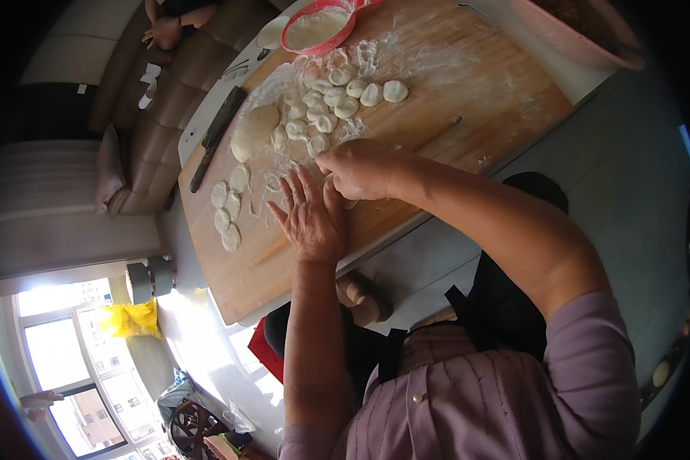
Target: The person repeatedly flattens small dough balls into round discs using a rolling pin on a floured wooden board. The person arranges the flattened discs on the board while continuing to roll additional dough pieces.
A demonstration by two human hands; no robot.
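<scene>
My left hand [310, 215] rests palm down over the wooden board [253, 287], fingers spread. Close beside it, my right hand [356, 169] is curled near my left thumb; pale dough shows just under it, and whether the fingers grip it is hidden. Beyond both hands lie several small dough pieces [334, 95], dusted with flour. A larger lump of dough [255, 132] sits left of them, with several flattened dough rounds [230, 237] at the board's left. A cleaver-like knife [218, 135] lies along the far left edge.
A red-rimmed bowl of flour [317, 29] stands at the board's far edge near a white bowl [272, 33]. A pink basin [581, 34] is at the upper right. Behind the table, a person's hand [164, 33] shows by a brown sofa [167, 121].
</scene>
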